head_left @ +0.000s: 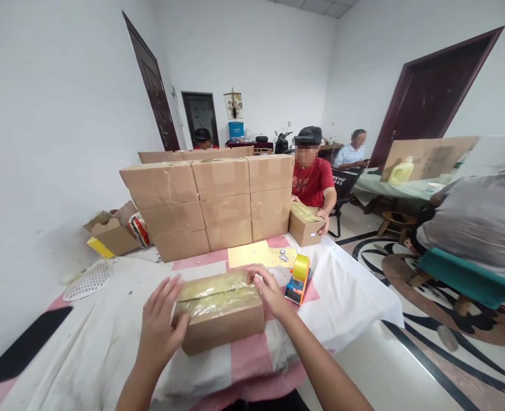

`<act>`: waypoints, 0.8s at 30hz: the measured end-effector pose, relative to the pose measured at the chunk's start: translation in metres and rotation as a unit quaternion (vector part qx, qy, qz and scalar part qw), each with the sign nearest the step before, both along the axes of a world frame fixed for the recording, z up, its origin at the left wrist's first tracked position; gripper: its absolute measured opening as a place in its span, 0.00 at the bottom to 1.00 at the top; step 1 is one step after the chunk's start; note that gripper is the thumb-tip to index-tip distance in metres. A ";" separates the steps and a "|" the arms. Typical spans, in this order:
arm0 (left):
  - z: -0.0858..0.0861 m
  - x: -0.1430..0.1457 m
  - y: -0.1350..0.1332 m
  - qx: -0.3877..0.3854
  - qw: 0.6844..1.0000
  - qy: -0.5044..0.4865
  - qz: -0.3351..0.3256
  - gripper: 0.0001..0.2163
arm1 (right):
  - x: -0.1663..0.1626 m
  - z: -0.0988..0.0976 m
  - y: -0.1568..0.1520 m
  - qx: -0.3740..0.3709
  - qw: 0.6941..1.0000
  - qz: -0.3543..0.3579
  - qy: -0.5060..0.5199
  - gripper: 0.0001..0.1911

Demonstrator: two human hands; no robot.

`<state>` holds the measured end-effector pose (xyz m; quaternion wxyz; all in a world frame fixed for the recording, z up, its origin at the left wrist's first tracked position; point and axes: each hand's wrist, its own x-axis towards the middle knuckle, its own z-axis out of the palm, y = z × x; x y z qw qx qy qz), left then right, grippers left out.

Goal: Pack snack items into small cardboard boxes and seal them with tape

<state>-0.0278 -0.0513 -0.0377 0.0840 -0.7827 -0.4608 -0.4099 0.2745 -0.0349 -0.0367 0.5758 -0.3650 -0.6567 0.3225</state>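
A small cardboard box (222, 319) with clear tape across its closed top lies on the cloth-covered table (107, 337) in front of me. My left hand (160, 322) is pressed against the box's left end, fingers spread and pointing up. My right hand (268, 291) rests on the box's right top corner, fingers curled lightly over the edge. An orange tape dispenser (299, 278) with a yellow roll stands just right of my right hand.
A stack of sealed cartons (209, 202) stands across the table. A person in a red shirt (312, 180) holds another small box (304, 224) at the far right corner. An open carton (111, 231) and white basket (87, 281) lie left. Other people sit right.
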 end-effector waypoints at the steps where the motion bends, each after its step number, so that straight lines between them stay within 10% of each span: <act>1: 0.006 0.003 0.000 0.002 0.998 0.058 -0.027 0.28 | 0.000 0.000 -0.003 0.014 0.999 -0.010 -0.044 0.23; 5: 0.023 0.024 -0.007 -0.062 0.980 0.174 -0.075 0.18 | 0.015 0.001 -0.019 0.044 0.986 -0.079 -0.143 0.18; 11: 0.023 0.054 -0.030 -0.118 0.970 0.211 0.007 0.23 | 0.083 -0.030 -0.032 0.001 0.887 -0.460 0.048 0.23; 15: 0.032 0.072 -0.039 -0.140 0.963 0.227 0.044 0.24 | 0.114 -0.060 -0.017 -0.130 0.892 -0.392 0.187 0.34; 24: 0.030 0.069 -0.035 -0.079 0.976 0.196 0.040 0.25 | 0.117 -0.072 0.004 -0.114 0.957 -0.265 0.022 0.22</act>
